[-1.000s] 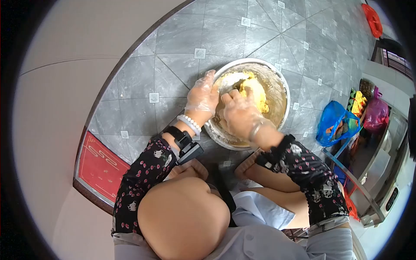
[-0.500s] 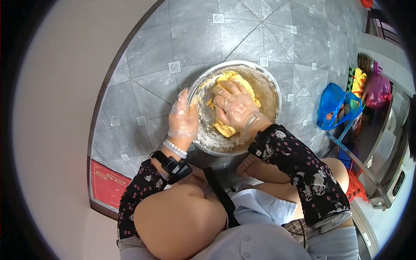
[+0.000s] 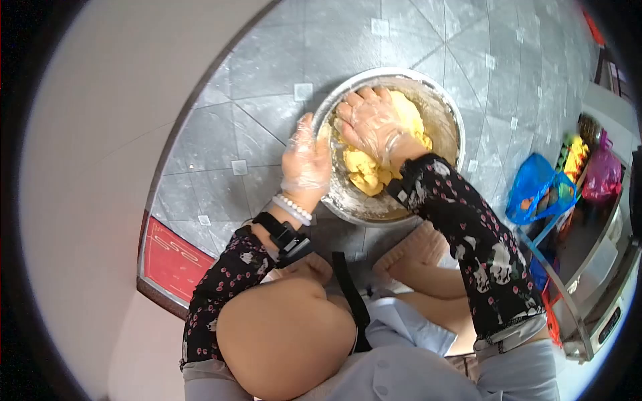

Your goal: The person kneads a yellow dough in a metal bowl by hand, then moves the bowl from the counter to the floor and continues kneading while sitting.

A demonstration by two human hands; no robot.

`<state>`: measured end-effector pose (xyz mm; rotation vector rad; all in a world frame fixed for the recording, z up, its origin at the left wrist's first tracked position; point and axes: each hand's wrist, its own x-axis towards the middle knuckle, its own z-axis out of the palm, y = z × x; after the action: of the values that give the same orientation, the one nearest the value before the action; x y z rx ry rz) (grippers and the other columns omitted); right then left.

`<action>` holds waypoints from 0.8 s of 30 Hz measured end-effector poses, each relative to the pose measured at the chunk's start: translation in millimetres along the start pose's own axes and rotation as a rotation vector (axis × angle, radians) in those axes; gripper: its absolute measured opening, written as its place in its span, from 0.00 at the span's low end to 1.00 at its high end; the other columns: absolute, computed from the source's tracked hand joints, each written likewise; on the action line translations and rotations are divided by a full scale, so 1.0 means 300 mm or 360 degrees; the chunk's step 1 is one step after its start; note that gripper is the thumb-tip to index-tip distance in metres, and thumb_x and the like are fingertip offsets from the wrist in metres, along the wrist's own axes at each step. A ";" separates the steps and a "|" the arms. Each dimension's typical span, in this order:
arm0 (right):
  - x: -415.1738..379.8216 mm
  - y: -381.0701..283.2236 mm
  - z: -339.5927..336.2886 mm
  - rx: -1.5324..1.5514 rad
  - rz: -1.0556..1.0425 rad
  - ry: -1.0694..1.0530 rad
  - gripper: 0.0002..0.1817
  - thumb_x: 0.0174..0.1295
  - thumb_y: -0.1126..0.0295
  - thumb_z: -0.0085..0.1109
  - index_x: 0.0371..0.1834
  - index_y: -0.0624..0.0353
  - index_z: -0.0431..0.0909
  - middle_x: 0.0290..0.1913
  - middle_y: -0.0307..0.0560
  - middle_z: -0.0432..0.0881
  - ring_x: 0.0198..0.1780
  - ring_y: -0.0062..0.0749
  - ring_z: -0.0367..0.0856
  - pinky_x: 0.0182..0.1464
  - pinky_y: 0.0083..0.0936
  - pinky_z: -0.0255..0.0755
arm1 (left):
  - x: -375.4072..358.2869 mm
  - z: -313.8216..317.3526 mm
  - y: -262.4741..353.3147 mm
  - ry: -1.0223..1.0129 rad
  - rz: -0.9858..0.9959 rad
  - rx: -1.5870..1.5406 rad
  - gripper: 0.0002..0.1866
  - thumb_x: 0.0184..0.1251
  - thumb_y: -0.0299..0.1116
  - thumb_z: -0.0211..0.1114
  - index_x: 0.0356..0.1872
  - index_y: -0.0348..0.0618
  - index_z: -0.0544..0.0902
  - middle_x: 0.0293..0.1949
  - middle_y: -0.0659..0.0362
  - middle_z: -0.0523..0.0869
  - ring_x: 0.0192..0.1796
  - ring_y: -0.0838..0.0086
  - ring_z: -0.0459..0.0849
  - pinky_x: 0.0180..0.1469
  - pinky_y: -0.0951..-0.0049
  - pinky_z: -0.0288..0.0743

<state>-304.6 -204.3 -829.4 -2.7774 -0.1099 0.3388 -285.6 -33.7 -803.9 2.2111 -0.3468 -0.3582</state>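
Observation:
A round metal bowl (image 3: 443,127) stands on the tiled floor, its inner wall smeared with flour. Inside lies yellow dough (image 3: 364,172) in a rough mass, part of it hidden beneath my right hand. My left hand (image 3: 306,160), in a clear plastic glove, grips the bowl's left rim, thumb at the inner side and fingers outside. Also gloved in clear plastic, my right hand (image 3: 374,120) presses on the dough with its fingers stretched out toward the far left wall. The dough shows on both sides of that hand.
Grey floor tiles (image 3: 267,127) surround the bowl. On the right, a blue plastic bag (image 3: 531,190) and a pink bag (image 3: 602,177) are near a metal-framed rack (image 3: 568,301). A red mat (image 3: 175,257) lies at left. My bare feet (image 3: 414,250) are close to the bowl's near side.
The view has shifted, so the bowl appears higher and farther right. My right hand has moved toward the bowl's far left side, exposing more dough on the near side. My left hand stays at the rim.

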 end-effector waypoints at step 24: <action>-0.237 -0.211 -0.101 0.0110 0.0311 -0.0222 0.14 0.56 0.65 0.53 0.38 0.65 0.78 0.35 0.58 0.83 0.40 0.47 0.83 0.64 0.40 0.64 | -0.038 -0.015 -0.057 -0.0147 0.0157 0.0217 0.23 0.61 0.30 0.57 0.60 0.47 0.74 0.38 0.44 0.83 0.38 0.48 0.83 0.40 0.56 0.78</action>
<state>-368.1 -162.8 -764.5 -2.6997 0.1386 0.5742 -292.2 -16.2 -813.2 2.3047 -0.5426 -0.3935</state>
